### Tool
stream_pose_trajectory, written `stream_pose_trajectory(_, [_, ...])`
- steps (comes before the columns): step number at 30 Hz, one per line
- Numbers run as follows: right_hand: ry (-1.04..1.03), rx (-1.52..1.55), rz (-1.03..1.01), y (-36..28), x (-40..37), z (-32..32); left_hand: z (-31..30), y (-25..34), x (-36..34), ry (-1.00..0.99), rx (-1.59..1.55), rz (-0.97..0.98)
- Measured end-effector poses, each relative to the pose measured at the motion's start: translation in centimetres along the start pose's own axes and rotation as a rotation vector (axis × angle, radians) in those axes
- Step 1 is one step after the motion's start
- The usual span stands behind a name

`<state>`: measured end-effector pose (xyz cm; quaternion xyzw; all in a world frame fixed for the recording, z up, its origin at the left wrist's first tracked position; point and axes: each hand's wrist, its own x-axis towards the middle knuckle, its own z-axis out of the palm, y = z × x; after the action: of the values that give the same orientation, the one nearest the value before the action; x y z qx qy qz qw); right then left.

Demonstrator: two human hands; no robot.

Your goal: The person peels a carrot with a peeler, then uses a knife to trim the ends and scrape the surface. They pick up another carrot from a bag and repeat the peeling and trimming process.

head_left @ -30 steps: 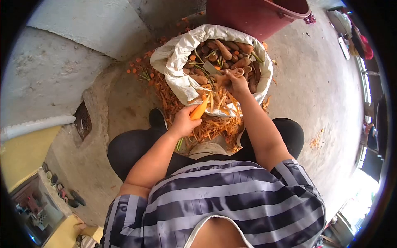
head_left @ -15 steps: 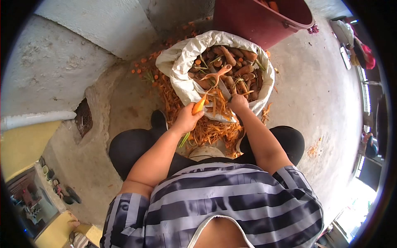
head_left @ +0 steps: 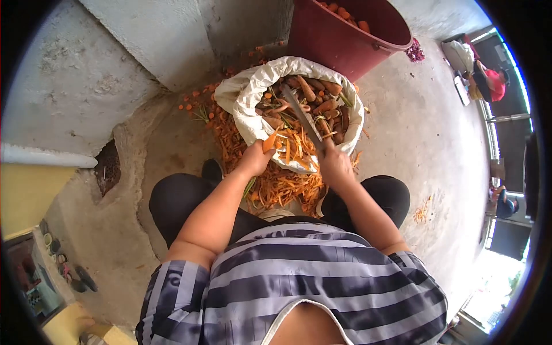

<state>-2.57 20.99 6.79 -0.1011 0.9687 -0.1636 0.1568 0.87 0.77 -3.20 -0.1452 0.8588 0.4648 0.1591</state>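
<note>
My left hand (head_left: 255,158) is closed around a peeled carrot (head_left: 269,142) at the near left rim of a white sack (head_left: 244,118). A green stem (head_left: 249,186) shows below that hand. In my right hand (head_left: 337,165) is the handle of a knife (head_left: 301,115), its long blade reaching up and left over the sack, apart from the carrot. Unpeeled carrots (head_left: 325,106) fill the sack, with orange peelings (head_left: 294,145) on the near side. An orange peeler (head_left: 279,107) lies on them, partly behind the blade.
A dark red bucket (head_left: 345,43) with carrots in it stands beyond the sack. Peelings (head_left: 279,187) heap on the floor between my legs, and cut carrot ends (head_left: 210,115) lie left of the sack. A wall (head_left: 86,75) rises at left. People (head_left: 495,83) are at the far right.
My right hand has drawn back toward me, and more of the knife blade shows above the sack. The carrot in my left hand has turned. The whole view has shifted slightly.
</note>
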Motion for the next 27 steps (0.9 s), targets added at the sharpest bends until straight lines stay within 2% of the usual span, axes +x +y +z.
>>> stream_pose_trajectory(2, [-0.054, 0.027, -0.075, -1.3, -2.1, 0.2, -0.5, 0.5, -0.4, -0.051, 0.026, -0.027])
stream_pose_trajectory(4, [-0.21, -0.075, -0.059, -2.3, -2.7, 0.9, -0.6, 0.9, -0.9, -0.067, 0.075, -0.049])
stream_pose_trajectory(9, [-0.177, -0.059, -0.117, -1.0, -0.4, 5.1, -1.0, 1.5, -1.9, -0.014, 0.145, -0.076])
stream_pose_trajectory(12, [-0.203, -0.109, -0.155, -0.9, 1.0, 6.3, 0.0, 3.5, -3.4, -0.023, 0.182, 0.155])
stream_pose_trajectory(13, [-0.177, -0.09, -0.141, -1.1, 0.9, 5.7, 0.4, 3.8, -3.5, 0.015, 0.104, 0.165])
stream_pose_trajectory(16, [-0.025, 0.202, -0.076, 0.7, 1.7, 7.2, 0.4, 1.4, -1.2, -0.044, -0.46, 0.098])
stream_pose_trajectory(18, [-0.003, 0.347, -0.057, 1.0, 1.3, 6.9, -0.7, 1.6, -1.2, -0.151, -0.848, -0.06])
stream_pose_trajectory(20, [-0.006, 0.478, -0.032, -0.3, 0.2, 4.7, -2.0, 3.1, -2.1, -0.169, -1.121, -0.234])
stream_pose_trajectory(24, [0.013, 0.433, -0.3, -2.7, -1.8, 3.5, -1.9, 3.0, -1.5, -0.212, -1.331, -0.235])
stream_pose_trajectory(25, [0.023, 0.516, -0.341, -3.9, -2.5, 2.6, -2.2, 3.9, -2.1, -0.205, -1.342, -0.235])
stream_pose_trajectory(27, [0.071, 0.391, -0.346, -4.0, -2.1, 2.8, -1.9, 4.4, -2.2, -0.204, -1.373, -0.234])
